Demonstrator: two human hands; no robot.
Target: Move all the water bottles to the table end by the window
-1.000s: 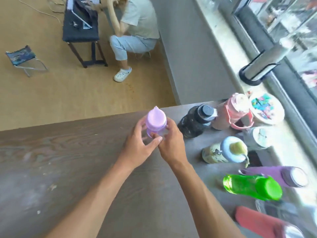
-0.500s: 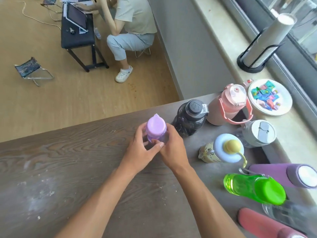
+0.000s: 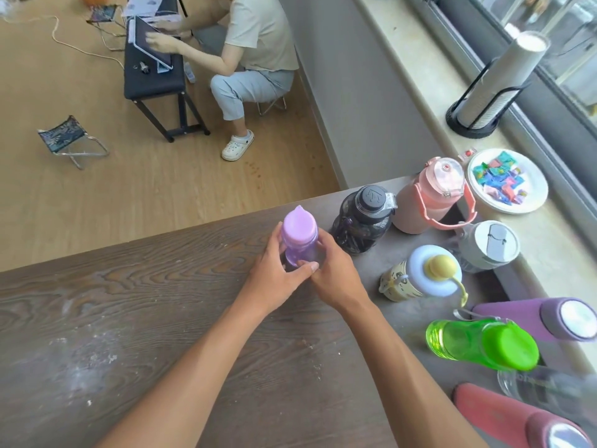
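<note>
Item: lilac bottle (image 3: 298, 236), upright on the bench (image 3: 135, 318), just beside the black jug (image 3: 363, 221). Our left hand (image 3: 274, 279) and right hand (image 3: 336, 276) both wrap it, each grip clenched around its translucent body; cap opaque, domed.

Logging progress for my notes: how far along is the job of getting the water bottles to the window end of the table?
Mostly done: the black jug, pink jug, grey cup, green bottle and others already crowd the window end. In hand: both hands, left and right, grip the lilac bottle beside the black jug. Left: releasing it there; no other bottles show on the visible table.
</note>
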